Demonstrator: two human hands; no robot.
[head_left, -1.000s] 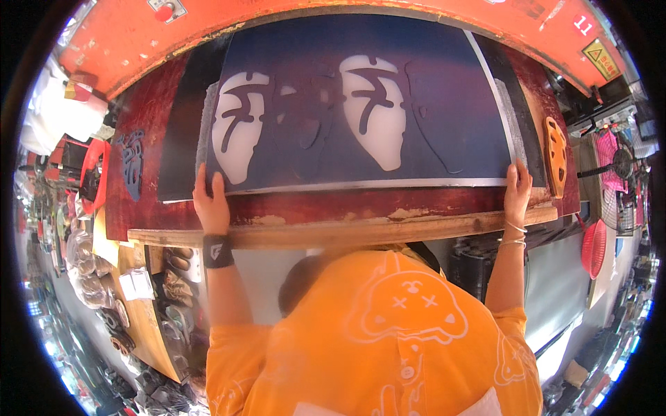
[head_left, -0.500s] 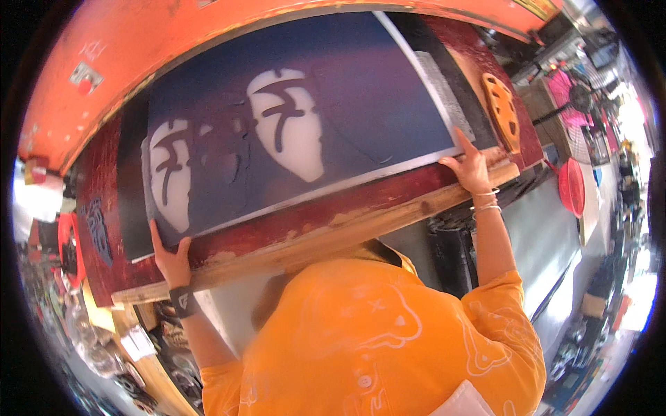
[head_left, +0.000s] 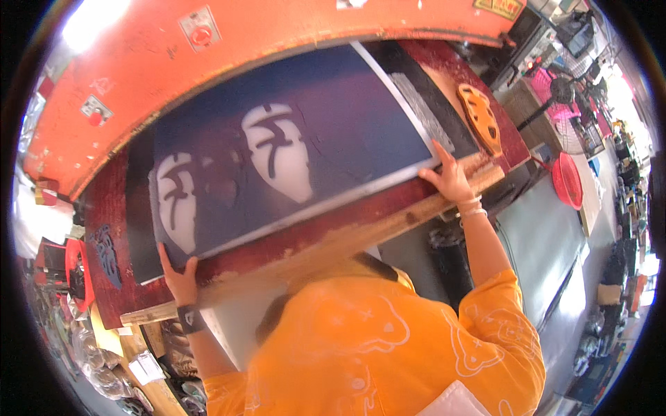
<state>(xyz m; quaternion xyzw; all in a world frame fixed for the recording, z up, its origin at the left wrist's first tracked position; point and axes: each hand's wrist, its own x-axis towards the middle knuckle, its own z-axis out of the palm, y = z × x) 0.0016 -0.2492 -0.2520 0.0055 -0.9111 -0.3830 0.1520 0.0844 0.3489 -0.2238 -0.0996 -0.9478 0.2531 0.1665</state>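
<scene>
The left hand (head_left: 182, 277) is gripping the lower left corner of a dark blue sheet (head_left: 291, 149) bearing two white oval shapes, while the right hand (head_left: 449, 182), fingers spread, is pressing on its lower right corner. The sheet is lying flat on a red counter (head_left: 333, 232) beneath an orange machine (head_left: 229, 48).
</scene>
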